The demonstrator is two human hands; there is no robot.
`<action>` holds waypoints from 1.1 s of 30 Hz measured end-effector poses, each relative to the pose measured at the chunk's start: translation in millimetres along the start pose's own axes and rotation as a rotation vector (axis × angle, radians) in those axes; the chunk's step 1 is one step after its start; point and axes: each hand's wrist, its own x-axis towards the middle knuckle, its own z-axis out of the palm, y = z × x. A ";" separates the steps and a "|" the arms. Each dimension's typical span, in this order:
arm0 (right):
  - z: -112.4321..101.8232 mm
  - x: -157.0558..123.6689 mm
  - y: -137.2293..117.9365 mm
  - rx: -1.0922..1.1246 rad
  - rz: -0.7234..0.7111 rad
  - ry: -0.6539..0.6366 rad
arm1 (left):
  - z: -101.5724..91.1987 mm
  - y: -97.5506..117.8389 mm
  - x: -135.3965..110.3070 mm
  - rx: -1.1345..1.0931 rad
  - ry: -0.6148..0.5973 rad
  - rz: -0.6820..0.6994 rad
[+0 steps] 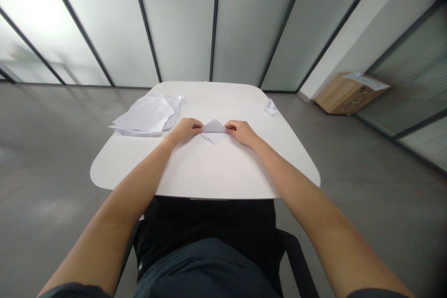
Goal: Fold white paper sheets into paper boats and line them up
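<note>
Dark cloth of the person's shirt [206,272] fills the bottom middle, with black trousers [209,216] beyond it and a black chair armrest [296,260] to the right. Across the back runs a frosted glass wall [178,18] divided by dark bars, and a grey floor [52,158] spreads out on both sides. The white worktop [209,172] has rounded corners and stands in front of the person. Well apart from it, at the right, a wooden cabinet [344,94] carries some papers [368,81]. A loose stack of white sheets [146,114] lies on the worktop's left side. Near the middle, the fingers of the left hand [188,129] and the right hand [241,132] pinch opposite side corners of a folded paper [214,127], whose upper part forms a triangle. Smallest, a white folded piece [270,107] rests by the worktop's far right edge.
</note>
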 end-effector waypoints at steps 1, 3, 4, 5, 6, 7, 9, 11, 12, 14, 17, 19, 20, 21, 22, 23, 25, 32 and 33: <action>-0.8 -0.1 -0.6 -0.009 -0.006 -0.003 | -0.1 0.2 0.2 0.000 -0.004 -0.006; -2.5 -0.4 -1.9 -0.030 -0.019 -0.009 | -0.2 0.8 0.4 -0.007 -0.008 -0.017; -3.4 -0.5 -2.3 -0.041 -0.027 -0.010 | -0.4 1.3 0.4 -0.012 -0.008 -0.021; -4.2 -0.6 -2.6 -0.052 -0.036 -0.011 | -0.5 1.7 0.5 -0.018 -0.009 -0.024; -5.0 -0.6 -2.7 -0.062 -0.045 -0.012 | -0.6 2.2 0.5 -0.026 -0.012 -0.025; -5.6 -0.6 -2.7 -0.072 -0.057 -0.015 | -0.7 2.6 0.5 -0.036 -0.018 -0.023; -6.8 -0.6 -2.7 -0.090 -0.089 -0.031 | -1.0 3.3 0.6 -0.053 -0.032 -0.014; -7.9 -0.8 -3.1 -0.107 -0.122 -0.054 | -1.5 4.0 0.4 -0.058 -0.036 0.008; -8.5 -1.1 -3.5 -0.116 -0.136 -0.065 | -1.9 4.4 0.2 -0.058 -0.036 0.026; -9.6 -1.9 -4.7 -0.137 -0.155 -0.085 | -3.4 6.3 -0.9 -0.065 -0.040 0.074; -10.3 -3.5 -5.8 -0.175 -0.180 -0.096 | -6.8 11.8 -3.5 -0.083 -0.065 0.149; -9.9 -4.5 -5.6 -0.202 -0.199 -0.097 | -9.2 16.1 -5.2 -0.073 -0.087 0.181; -9.6 -5.0 -5.3 -0.213 -0.204 -0.099 | -10.0 18.0 -5.8 -0.062 -0.101 0.188; -9.3 -5.3 -5.0 -0.222 -0.207 -0.102 | -10.7 19.5 -6.4 -0.050 -0.116 0.188; -9.0 -5.5 -4.7 -0.228 -0.208 -0.106 | -11.1 20.4 -6.8 -0.039 -0.129 0.183; -8.9 -5.6 -4.6 -0.234 -0.207 -0.109 | -11.4 20.9 -7.1 -0.031 -0.141 0.175; -9.1 -5.5 -5.1 -0.242 -0.204 -0.112 | -11.5 21.0 -7.7 -0.025 -0.158 0.155; -10.6 -5.9 -14.2 -0.300 -0.203 -0.117 | -8.4 28.4 -8.1 -0.019 -0.117 0.082; -10.0 -6.1 -15.8 -0.309 -0.206 -0.111 | -6.7 31.3 -8.0 0.011 -0.097 0.075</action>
